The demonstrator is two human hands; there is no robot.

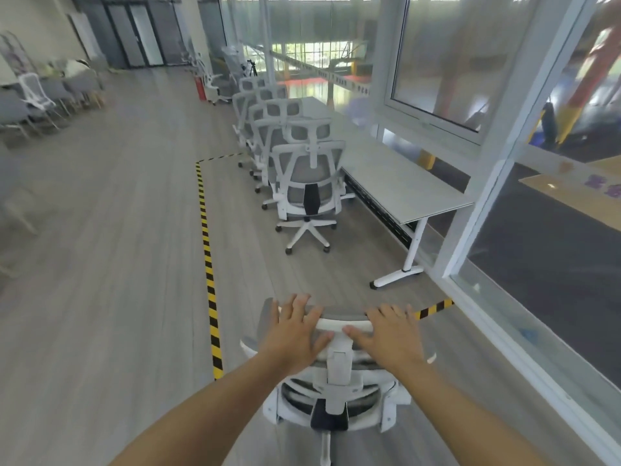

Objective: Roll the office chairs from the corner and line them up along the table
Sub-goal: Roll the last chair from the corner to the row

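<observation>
I see my left hand (295, 334) and right hand (386, 338) both clamped over the grey headrest (342, 318) of a white-framed mesh chair (337, 368), near centre on the floor; farther off, matching chairs (309, 183) line the left edge of the long grey worktop (403, 186)

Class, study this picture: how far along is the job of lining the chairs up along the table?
Done: several chairs stand in a row along the table. In hand: left hand and right hand hold the headrest of one more chair, not yet at the row. Left: rolling it in beside the nearest chair.
</observation>
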